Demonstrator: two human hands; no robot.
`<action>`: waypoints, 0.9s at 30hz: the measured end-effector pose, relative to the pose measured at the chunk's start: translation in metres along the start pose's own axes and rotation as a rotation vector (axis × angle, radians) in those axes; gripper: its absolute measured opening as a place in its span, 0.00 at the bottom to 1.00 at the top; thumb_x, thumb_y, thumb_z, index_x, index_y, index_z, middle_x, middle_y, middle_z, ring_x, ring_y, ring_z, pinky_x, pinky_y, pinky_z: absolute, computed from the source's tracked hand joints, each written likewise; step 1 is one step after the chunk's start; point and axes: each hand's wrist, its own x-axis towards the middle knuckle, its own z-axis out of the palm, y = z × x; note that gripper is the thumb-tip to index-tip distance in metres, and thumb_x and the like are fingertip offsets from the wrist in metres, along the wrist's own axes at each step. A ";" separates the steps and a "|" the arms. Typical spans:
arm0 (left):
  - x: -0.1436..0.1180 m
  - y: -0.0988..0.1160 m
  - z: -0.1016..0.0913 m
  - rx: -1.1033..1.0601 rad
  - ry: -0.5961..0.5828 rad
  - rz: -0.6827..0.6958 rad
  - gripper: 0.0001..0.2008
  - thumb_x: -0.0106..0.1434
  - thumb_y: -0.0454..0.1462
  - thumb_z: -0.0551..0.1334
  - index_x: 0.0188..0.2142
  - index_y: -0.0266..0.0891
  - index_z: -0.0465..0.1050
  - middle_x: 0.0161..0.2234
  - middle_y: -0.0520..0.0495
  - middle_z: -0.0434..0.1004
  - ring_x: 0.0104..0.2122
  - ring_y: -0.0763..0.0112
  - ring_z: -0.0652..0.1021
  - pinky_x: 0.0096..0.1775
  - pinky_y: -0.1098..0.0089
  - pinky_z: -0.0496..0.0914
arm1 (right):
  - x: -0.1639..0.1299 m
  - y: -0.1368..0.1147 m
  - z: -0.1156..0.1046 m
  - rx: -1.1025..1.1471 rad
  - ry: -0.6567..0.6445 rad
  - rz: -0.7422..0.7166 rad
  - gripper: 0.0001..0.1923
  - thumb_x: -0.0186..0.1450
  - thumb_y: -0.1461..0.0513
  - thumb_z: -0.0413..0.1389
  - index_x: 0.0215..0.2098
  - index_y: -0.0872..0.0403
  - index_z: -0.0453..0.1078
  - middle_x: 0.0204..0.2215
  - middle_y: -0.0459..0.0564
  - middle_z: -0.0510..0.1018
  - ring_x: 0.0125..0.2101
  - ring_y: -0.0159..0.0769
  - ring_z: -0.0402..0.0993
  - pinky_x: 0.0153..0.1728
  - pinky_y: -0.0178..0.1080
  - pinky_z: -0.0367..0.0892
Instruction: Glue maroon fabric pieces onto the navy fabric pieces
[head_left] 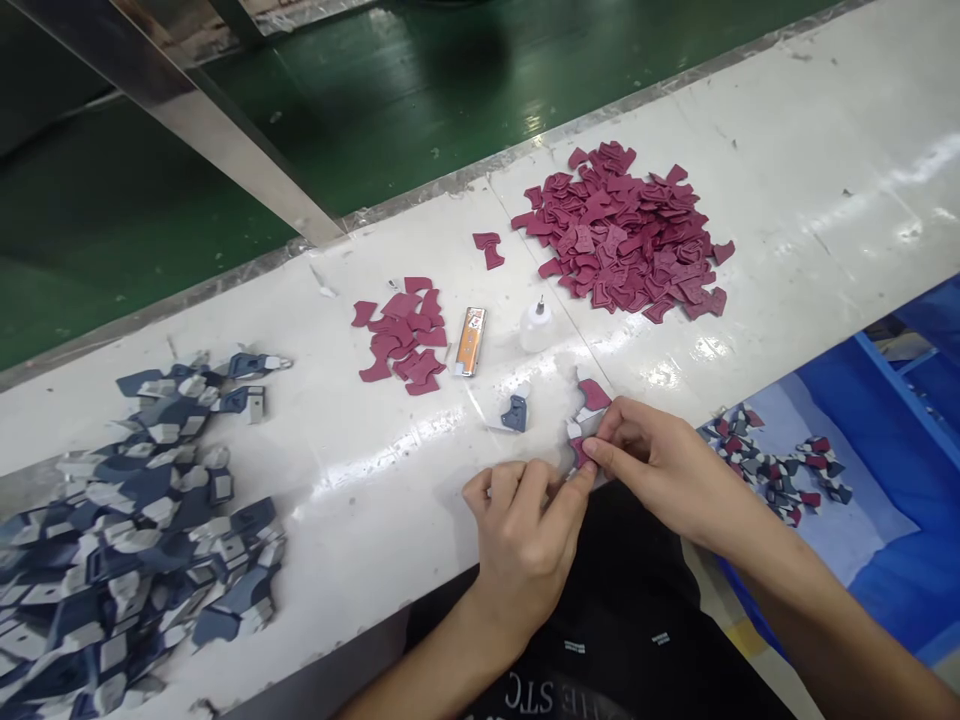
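Just below the small white glue bottle (pixel 535 326), the left hand (pixel 525 545) and right hand (pixel 660 462) both pinch one small maroon and white flat cloth piece (pixel 579 452), which could slip crooked if the fingers loosen.

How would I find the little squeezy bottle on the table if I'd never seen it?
Start at the big heap of maroon pieces at the far right of the white table. Come down-left towards the hands to the orange-and-silver lighter. Just right of it stands the small bottle: the only round, white, upright thing, with a thin pointed nozzle.
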 end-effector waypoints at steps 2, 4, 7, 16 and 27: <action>0.000 -0.001 0.000 -0.002 -0.027 -0.009 0.08 0.70 0.29 0.71 0.44 0.45 0.83 0.27 0.55 0.72 0.36 0.67 0.68 0.44 0.58 0.56 | 0.003 -0.004 -0.001 -0.030 -0.006 0.046 0.17 0.74 0.50 0.62 0.32 0.49 0.69 0.25 0.41 0.78 0.23 0.33 0.71 0.26 0.37 0.64; 0.000 -0.002 0.001 0.000 -0.043 -0.001 0.08 0.71 0.29 0.70 0.43 0.45 0.83 0.25 0.55 0.71 0.35 0.67 0.67 0.44 0.58 0.56 | 0.007 -0.007 0.000 -0.070 0.017 0.064 0.18 0.73 0.50 0.63 0.29 0.49 0.67 0.22 0.41 0.77 0.20 0.32 0.69 0.24 0.36 0.61; 0.001 -0.002 0.001 -0.006 -0.071 0.001 0.07 0.71 0.29 0.69 0.41 0.44 0.82 0.26 0.55 0.71 0.34 0.67 0.67 0.43 0.58 0.56 | 0.013 -0.009 0.001 -0.142 0.019 0.071 0.19 0.72 0.51 0.63 0.28 0.49 0.67 0.22 0.43 0.79 0.21 0.34 0.72 0.23 0.36 0.60; 0.001 -0.003 0.002 -0.074 -0.056 -0.025 0.07 0.73 0.29 0.67 0.41 0.44 0.80 0.27 0.55 0.71 0.35 0.67 0.68 0.44 0.59 0.56 | 0.019 -0.014 -0.008 -0.023 -0.148 0.152 0.17 0.75 0.52 0.61 0.30 0.51 0.69 0.24 0.44 0.83 0.12 0.30 0.70 0.16 0.34 0.60; -0.002 -0.005 0.007 -0.107 -0.040 -0.052 0.08 0.73 0.29 0.66 0.37 0.43 0.79 0.26 0.54 0.68 0.34 0.67 0.67 0.44 0.58 0.55 | 0.034 -0.018 -0.009 -0.169 -0.186 0.163 0.20 0.73 0.53 0.63 0.26 0.50 0.70 0.19 0.43 0.81 0.11 0.29 0.68 0.15 0.34 0.59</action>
